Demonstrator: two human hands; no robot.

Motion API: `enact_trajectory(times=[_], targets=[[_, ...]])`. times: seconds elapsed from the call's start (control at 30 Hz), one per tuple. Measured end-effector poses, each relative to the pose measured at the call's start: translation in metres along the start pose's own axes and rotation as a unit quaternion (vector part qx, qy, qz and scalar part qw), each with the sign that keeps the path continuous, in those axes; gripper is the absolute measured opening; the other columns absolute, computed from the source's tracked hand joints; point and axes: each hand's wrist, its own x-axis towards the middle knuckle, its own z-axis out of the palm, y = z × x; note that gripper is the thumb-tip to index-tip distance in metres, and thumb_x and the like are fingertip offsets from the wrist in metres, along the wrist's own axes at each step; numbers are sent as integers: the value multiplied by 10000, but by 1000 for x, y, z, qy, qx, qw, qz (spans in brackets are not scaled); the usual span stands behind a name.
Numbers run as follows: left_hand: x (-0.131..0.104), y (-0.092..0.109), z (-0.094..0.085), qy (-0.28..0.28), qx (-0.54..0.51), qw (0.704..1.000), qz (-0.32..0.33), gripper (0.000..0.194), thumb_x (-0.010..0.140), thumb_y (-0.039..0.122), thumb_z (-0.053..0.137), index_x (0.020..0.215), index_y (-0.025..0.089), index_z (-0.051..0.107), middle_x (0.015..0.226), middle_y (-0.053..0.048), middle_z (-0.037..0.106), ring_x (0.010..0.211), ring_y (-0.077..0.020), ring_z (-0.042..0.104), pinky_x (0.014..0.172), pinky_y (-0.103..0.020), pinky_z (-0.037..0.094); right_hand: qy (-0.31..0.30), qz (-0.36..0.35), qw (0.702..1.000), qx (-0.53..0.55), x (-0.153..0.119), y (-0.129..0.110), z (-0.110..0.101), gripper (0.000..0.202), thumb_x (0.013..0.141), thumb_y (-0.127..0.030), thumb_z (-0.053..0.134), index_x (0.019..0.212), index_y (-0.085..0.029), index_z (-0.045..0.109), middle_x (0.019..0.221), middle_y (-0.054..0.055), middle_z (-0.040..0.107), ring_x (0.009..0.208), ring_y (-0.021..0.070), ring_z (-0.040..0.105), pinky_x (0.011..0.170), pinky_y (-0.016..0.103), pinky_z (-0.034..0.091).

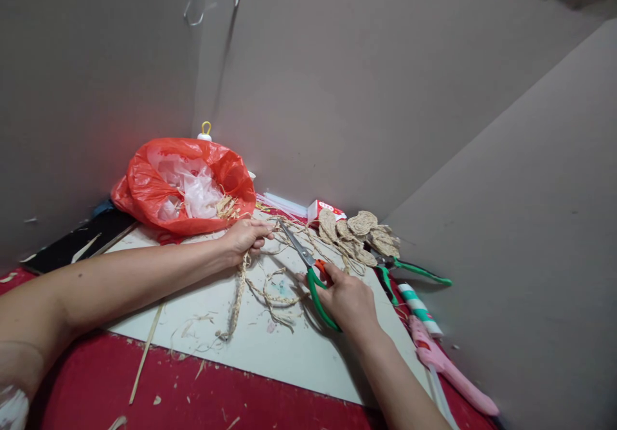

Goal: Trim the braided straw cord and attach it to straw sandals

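Note:
My left hand [249,237] is closed on a braided straw cord [237,298], whose plaited length hangs down onto the white board [212,349]. Green-handled scissors [311,269] are in my right hand [348,298], fingers wrapped round the grips. Their blades point up and left, with the tips close to the fingertips of my left hand. Whether the blades touch any strand, I cannot tell. Between my hands a thinner straw braid [270,298] lies in a loop on the board.
Behind my left hand stands a red plastic bag [144,186] with straw scraps inside. Several coiled straw pieces [362,223] lie at the back right, near green-handled pliers [419,270]. A pink glue gun [448,369] rests along the right side. Grey walls enclose the red tabletop [159,388].

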Motion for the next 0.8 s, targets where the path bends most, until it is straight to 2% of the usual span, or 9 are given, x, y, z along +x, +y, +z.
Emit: enact_trajectory(times=[0.23, 0.43, 0.63, 0.8], targets=[[-1, 4, 1, 36, 11, 999, 13, 78, 783, 118, 554, 711, 114, 525, 702, -13, 600, 375, -3, 324, 328, -125, 208, -31, 1, 1000, -2, 2, 5, -2, 433, 805, -629, 418, 865, -240, 599, 658, 33, 649, 621, 214, 601, 537, 271, 288], [3, -2, -1, 61, -4, 998, 32, 96, 737, 165, 648, 726, 119, 565, 638, 12, 565, 400, -17, 375, 330, -120, 224, -47, -30, 998, -17, -3, -6, -3, 470, 810, -606, 430, 1068, -236, 563, 784, 39, 689, 704, 219, 639, 573, 278, 313], [7, -7, -3, 74, -15, 996, 38, 110, 679, 153, 705, 704, 118, 604, 558, 39, 522, 399, -26, 380, 343, -142, 224, -35, -9, 998, -44, -3, -9, -1, 487, 816, -627, 399, 1047, -240, 584, 747, 52, 687, 714, 235, 647, 587, 289, 337], [5, -6, -1, 70, -7, 997, 32, 63, 696, 120, 675, 678, 106, 616, 543, 34, 525, 407, -29, 384, 349, -146, 226, -22, 0, 998, -55, -2, -5, 2, 517, 804, -651, 397, 1066, -253, 599, 710, 49, 678, 692, 239, 643, 580, 294, 345]])
